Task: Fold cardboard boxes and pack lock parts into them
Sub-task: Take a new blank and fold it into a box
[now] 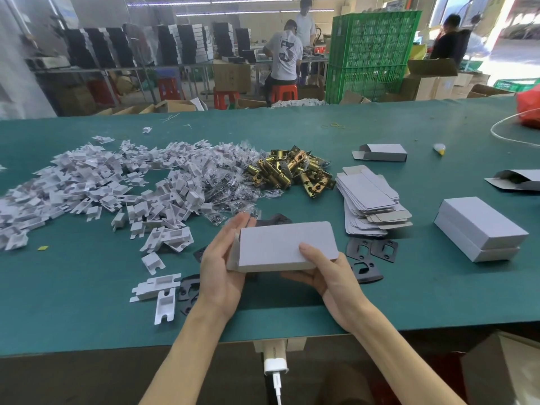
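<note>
While both hands are up over the flat green table (pixel 292 135), they hold a small pale grey cardboard box (pixel 283 244) between them, near the front edge. The left hand (pixel 222 261) is open wide with its fingers straight, and its palm presses flat on the box's left end flap. The right hand (pixel 324 276) grips the right end, thumb on top and fingers curled under. Behind the box lies a pile of shiny gold metal latch parts (pixel 289 171). A leaning stack of flat unfolded grey box cards (pixel 371 203) is just beside it. Thin black metal plates (pixel 371 249) lie on the table near the right hand. Two closed grey boxes (pixel 479 229) sit stacked at the far right.
</note>
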`<state>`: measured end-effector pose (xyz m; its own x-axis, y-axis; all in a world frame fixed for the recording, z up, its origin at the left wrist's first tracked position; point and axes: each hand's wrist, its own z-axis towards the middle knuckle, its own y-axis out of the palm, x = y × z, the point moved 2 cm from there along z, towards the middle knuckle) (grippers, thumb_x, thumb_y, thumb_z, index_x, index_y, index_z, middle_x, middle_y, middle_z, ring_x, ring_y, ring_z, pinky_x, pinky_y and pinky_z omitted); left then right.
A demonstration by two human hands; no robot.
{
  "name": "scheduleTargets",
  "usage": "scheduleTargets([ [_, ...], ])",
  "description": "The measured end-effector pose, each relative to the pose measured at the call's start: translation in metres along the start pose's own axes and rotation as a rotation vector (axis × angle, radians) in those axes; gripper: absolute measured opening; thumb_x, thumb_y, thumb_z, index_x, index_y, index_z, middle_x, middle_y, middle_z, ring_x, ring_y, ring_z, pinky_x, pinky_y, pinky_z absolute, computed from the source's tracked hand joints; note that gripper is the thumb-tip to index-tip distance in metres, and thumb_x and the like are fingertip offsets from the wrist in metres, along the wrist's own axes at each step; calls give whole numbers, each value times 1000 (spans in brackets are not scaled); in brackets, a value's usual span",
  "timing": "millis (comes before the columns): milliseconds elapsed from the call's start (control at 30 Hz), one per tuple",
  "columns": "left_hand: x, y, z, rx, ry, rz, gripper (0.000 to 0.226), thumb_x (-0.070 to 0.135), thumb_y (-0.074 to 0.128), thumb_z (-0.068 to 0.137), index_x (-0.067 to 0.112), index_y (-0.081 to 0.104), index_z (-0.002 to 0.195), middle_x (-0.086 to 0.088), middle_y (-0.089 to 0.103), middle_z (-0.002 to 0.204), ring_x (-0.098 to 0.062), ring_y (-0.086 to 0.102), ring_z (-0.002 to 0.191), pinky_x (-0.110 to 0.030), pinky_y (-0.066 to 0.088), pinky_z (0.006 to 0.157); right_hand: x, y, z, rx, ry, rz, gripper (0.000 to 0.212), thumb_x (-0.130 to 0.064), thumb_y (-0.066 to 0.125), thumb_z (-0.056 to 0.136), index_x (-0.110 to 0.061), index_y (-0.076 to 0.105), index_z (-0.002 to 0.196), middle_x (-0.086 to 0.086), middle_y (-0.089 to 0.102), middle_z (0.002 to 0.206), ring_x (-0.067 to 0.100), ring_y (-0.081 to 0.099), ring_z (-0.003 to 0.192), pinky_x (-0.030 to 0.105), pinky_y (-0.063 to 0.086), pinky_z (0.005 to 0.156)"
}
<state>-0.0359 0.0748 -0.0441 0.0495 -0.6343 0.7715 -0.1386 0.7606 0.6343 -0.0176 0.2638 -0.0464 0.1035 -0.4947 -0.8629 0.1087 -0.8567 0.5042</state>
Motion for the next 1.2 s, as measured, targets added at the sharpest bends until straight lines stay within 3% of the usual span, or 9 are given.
scheduleTargets([
  [200, -14, 2, 0, -25, 8, 323, 33, 30, 49, 109, 13, 66, 132, -5, 77, 118, -12, 71, 97, -25, 59, 75, 0, -1, 1, 29, -34, 22, 38, -21, 70, 86, -6, 66, 121, 16, 73, 116, 27, 72, 104, 40, 62, 80],
  [333, -15, -1, 3, 17, 15, 330, 33, 30, 45, 111, 13, 67, 130, -5, 78, 112, -11, 72, 92, -23, 59, 71, 1, -2, 1, 33, -40, 32, 39, -20, 68, 88, -5, 64, 124, 18, 72, 119, 31, 71, 107, 39, 62, 81],
  [567, -15, 1, 2, -28, 46, 357, 31, 35, 49, 109, 25, 66, 133, 0, 77, 120, -8, 70, 97, -23, 58, 71, 2, -1, 1, 14, -57, 26, 33, -20, 67, 90, -10, 66, 122, 18, 72, 120, 34, 70, 110, 40, 61, 84],
  [867, -18, 1, 2, -79, 120, 428, 48, 46, 40, 109, 25, 50, 151, 5, 76, 122, -10, 71, 111, -26, 60, 87, 3, 0, 0, 17, -75, 6, 27, -20, 66, 90, -12, 71, 116, 16, 73, 118, 30, 70, 110, 38, 61, 84],
  [1033, -18, 3, 0, -94, 173, 464, 43, 41, 35, 112, 31, 46, 153, 6, 70, 135, -16, 66, 125, -41, 53, 106, 3, 0, 0, 9, -84, 18, 28, -19, 65, 91, -9, 70, 118, 17, 73, 118, 31, 70, 111, 37, 61, 84],
  [1200, -19, 1, 0, -74, 174, 497, 41, 46, 41, 109, 36, 51, 147, 10, 69, 135, -14, 65, 124, -51, 48, 113, 3, -1, 1, 8, -88, 14, 32, -20, 65, 92, -7, 67, 122, 17, 72, 120, 32, 69, 112, 38, 61, 83],
])
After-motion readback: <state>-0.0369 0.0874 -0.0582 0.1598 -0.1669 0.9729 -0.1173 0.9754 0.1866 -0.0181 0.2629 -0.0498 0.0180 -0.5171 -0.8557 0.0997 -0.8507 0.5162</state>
